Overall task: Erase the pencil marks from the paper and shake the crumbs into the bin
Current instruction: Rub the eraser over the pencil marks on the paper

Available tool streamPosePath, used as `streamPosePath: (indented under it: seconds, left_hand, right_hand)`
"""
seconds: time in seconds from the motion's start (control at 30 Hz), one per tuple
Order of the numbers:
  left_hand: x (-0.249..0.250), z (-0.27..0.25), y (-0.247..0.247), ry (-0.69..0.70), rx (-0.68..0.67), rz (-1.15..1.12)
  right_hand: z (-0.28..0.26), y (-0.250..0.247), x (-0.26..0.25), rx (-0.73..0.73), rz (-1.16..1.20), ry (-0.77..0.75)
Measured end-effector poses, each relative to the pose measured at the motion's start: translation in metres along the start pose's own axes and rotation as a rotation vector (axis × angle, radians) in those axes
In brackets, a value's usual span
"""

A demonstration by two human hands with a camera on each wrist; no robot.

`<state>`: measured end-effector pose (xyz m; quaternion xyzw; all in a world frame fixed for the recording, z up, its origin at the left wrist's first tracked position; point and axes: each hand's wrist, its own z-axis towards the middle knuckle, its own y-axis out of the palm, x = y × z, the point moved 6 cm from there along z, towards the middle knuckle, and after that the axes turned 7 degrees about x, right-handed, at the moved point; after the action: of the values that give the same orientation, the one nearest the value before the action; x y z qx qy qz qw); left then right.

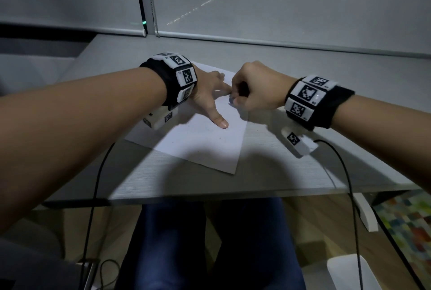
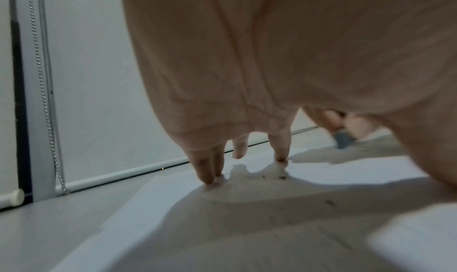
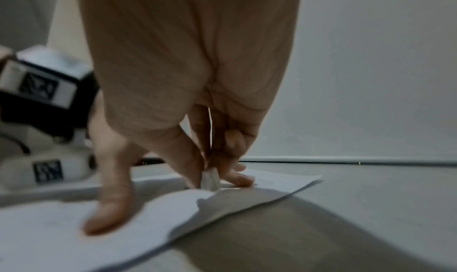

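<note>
- The paper (image 1: 198,135) lay skewed on the desk (image 1: 291,168), one corner pointing at the person and its long axis running from the near right to the far left.
- The left hand (image 1: 210,98) was spread flat on the sheet, fingers straight and splayed, thumb toward the person; it pressed the sheet down and gripped nothing.
- The right hand (image 1: 254,89) was curled round a small eraser (image 3: 210,179), pinched between thumb and fingers, its tip on the paper near the sheet's far right edge.
- The eraser sat just beside the left forefinger, between that finger and the thumb, so the strokes had to stay inside the span the left hand pinned.
- Dark crumbs (image 2: 280,177) lay scattered on the sheet near the left fingertips and toward the near corner.
- The right edge of the sheet was lifted slightly off the desk.
- A pale rounded container (image 1: 349,271), probably the bin, stood on the floor to the person's right, nearer the right hand.
</note>
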<state>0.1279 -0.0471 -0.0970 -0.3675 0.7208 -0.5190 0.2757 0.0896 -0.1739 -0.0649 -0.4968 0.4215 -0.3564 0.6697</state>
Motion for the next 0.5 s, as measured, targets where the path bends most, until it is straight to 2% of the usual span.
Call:
streamPosePath:
  seconds: [0.17,0.27,0.4,0.5]
  left_hand:
    - [0.0,0.0,-0.013,0.114,0.121,-0.156]
    - [-0.008,0.003,-0.02,0.105,0.156,-0.143]
    - [-0.005,0.012,-0.011,0.091,0.179,-0.034]
    - [0.003,0.008,-0.004,0.151,0.134,-0.067]
  right_hand:
    - [-0.016,0.008,-0.005,-0.042,0.029,-0.001]
    - [-0.023,0.011,-0.004,-0.054,0.052,0.016]
    - [-0.033,0.007,-0.012,-0.168,0.153,-0.022]
    - [-0.021,-0.014,0.018,-0.038,0.186,0.096]
